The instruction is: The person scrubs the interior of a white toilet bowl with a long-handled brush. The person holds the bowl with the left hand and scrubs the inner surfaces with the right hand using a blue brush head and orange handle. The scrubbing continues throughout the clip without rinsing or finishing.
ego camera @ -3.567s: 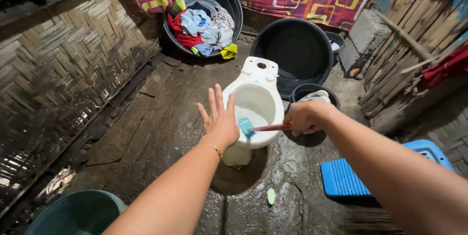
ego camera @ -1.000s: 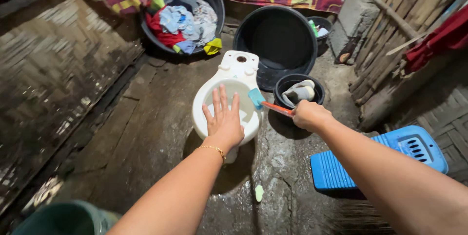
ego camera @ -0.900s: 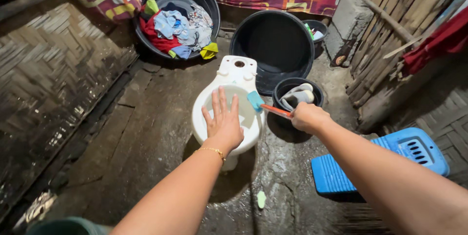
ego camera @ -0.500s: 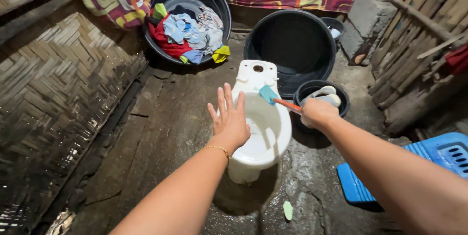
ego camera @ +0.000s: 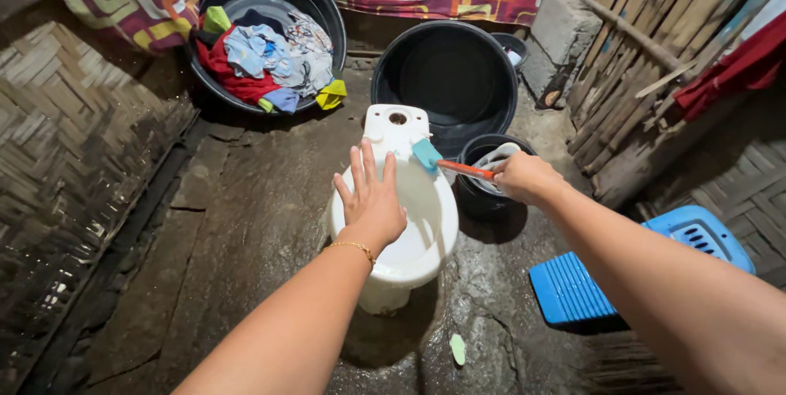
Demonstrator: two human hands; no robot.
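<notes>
Orange-handled brush (ego camera: 442, 162) within right fingers (ego camera: 509, 185).

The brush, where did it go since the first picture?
The brush came up out of the toilet bowl; its blue head now sits at the back rim, near the hole. The right hand kept its grip on the orange handle. The left hand stayed open, fingers spread, over the bowl's left rim.
</notes>
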